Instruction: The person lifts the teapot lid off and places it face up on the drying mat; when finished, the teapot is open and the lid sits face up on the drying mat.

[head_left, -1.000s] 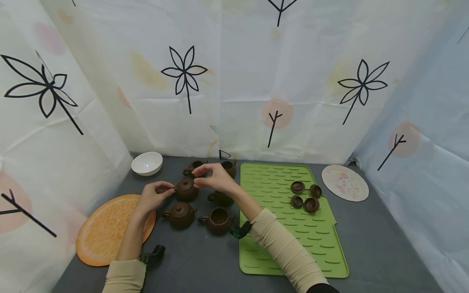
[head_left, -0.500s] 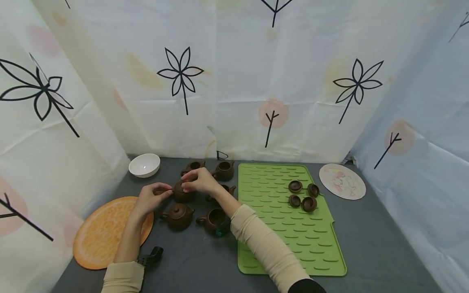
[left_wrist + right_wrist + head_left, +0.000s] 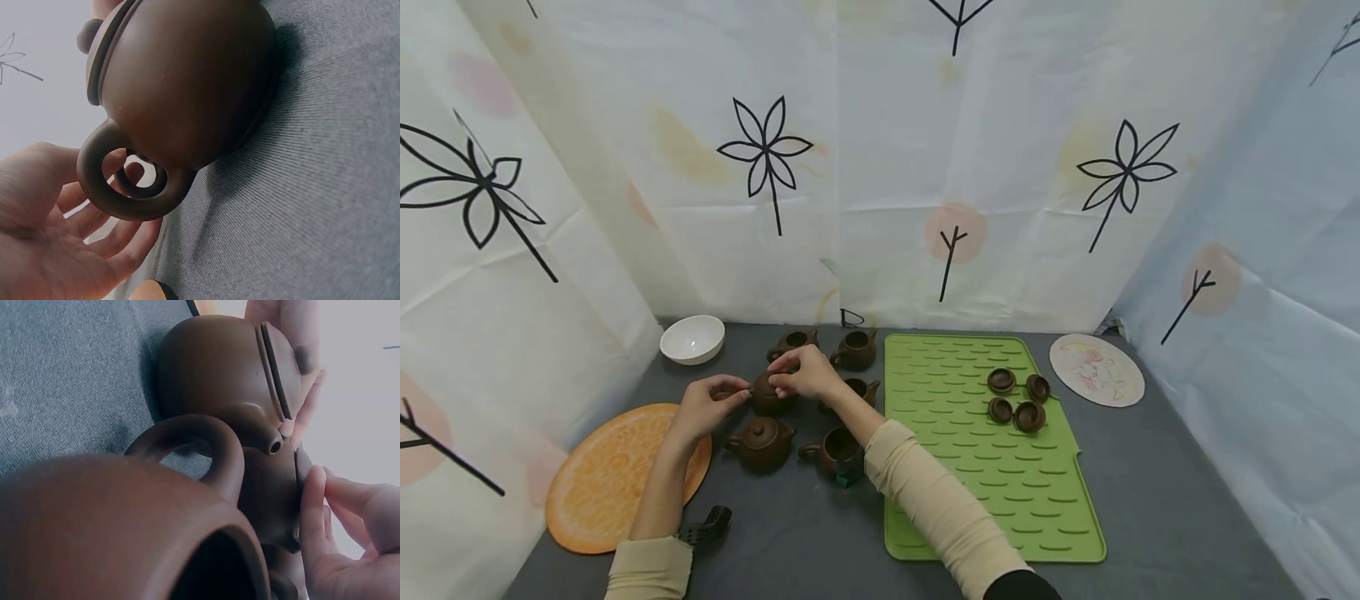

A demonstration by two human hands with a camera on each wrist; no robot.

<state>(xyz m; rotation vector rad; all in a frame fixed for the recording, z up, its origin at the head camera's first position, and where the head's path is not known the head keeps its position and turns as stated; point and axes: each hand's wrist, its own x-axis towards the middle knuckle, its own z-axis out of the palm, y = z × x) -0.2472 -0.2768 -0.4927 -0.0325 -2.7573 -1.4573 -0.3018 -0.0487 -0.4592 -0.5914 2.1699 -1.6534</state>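
Note:
In the head view my left hand (image 3: 706, 410) pinches the handle of a small brown clay teapot (image 3: 771, 398). My right hand (image 3: 808, 373) reaches over that teapot, with thumb and fingers at the top of its lid (image 3: 302, 467), as the right wrist view shows. The lid sits on the pot, and the fingertips hide its knob. Just in front stands a second lidded teapot (image 3: 762, 444); it fills much of the left wrist view. An open teapot without a lid (image 3: 831, 448) is to its right, partly behind my right wrist.
More open teapots (image 3: 856, 348) stand at the back and to the right. Several small lids (image 3: 1028, 417) lie on a green mat (image 3: 985, 508). A white bowl (image 3: 692, 340), an orange round mat (image 3: 602, 492) and a pale round mat (image 3: 1097, 369) surround them.
My right hand has come down and slightly left onto the teapot's lid, its fingers closing in at the top. My left hand stays at the handle.

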